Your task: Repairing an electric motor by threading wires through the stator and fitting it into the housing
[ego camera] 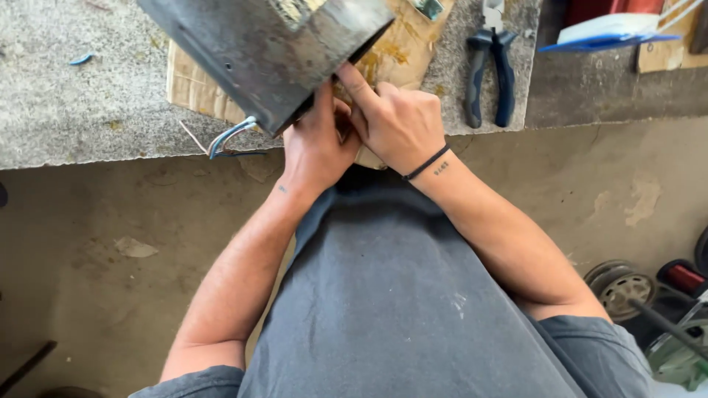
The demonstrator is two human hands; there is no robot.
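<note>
Currently, a grey, worn metal box [273, 51] sits tilted on brown cardboard [195, 92] at the stone bench's [74, 110] edge. My left hand [317, 144], fingers curled, reaches beneath it; grip unclear. My right hand [398, 121] presses an extended forefinger against its edge. Blue-handled pliers [490, 70] lie nearby.

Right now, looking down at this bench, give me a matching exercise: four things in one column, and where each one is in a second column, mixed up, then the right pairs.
Things:
1. grey metal box
2. pliers
3. blue wires
4. black band

Places:
A. around the right wrist
B. lying on the bench, right of the hands
C. tilted above the cardboard, both hands at its lower edge
D. sticking out from the box's lower corner

Pairs: 1-C, 2-B, 3-D, 4-A
</note>
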